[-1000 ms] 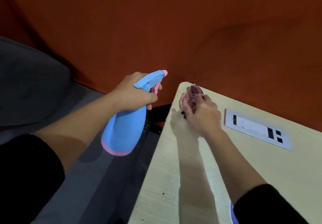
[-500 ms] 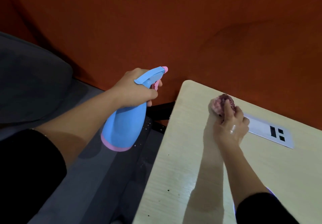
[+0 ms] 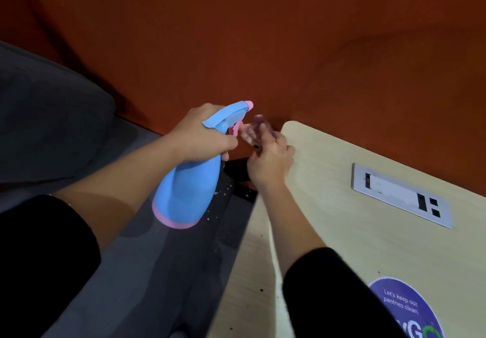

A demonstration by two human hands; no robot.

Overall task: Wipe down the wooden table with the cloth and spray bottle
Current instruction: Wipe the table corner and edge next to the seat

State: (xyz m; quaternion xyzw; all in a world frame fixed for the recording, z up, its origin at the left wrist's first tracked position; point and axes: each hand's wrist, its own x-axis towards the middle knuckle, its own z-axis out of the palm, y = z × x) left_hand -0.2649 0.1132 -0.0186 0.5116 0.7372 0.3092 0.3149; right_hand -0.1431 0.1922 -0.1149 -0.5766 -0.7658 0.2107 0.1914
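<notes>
At 5 o'clock, a round purple sticker (image 3: 406, 308) lies flat on the pale wood-grain table (image 3: 342, 232). At 3 o'clock sits a rectangular metal socket plate (image 3: 401, 195). At centre, the left hand (image 3: 202, 135) grips a smooth blue plastic spray bottle (image 3: 188, 187) off the table's edge; the right hand (image 3: 271, 161) clutches a blurred pinkish cloth (image 3: 252, 130) just beside its pink nozzle.
</notes>
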